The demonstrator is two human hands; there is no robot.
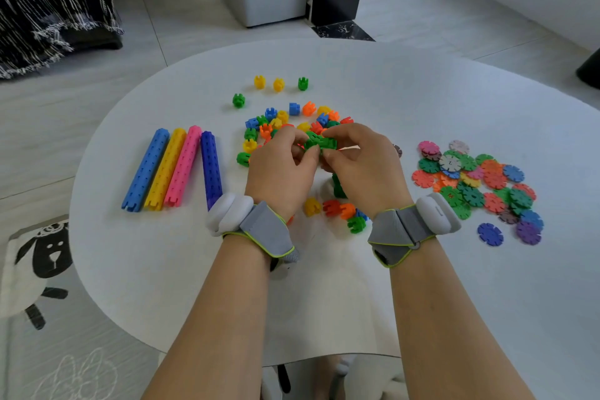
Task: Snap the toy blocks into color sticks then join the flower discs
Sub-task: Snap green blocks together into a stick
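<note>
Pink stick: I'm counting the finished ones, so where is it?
In the head view, the pink stick lies on the table's left side, between the yellow stick and the dark blue stick.

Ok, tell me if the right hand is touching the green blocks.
Touching. The head view shows the right hand pinching the green blocks between thumb and fingertips, with the left hand gripping their other end.

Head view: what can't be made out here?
All from the head view:
The green blocks, pinched between the left hand and the right hand: fingers cover the joint, so the count is unclear.
The green stack: mostly behind the right hand.
The purple stick: near end hidden by the left wristband.
The flower discs: overlapping, so their number is unclear.
</note>
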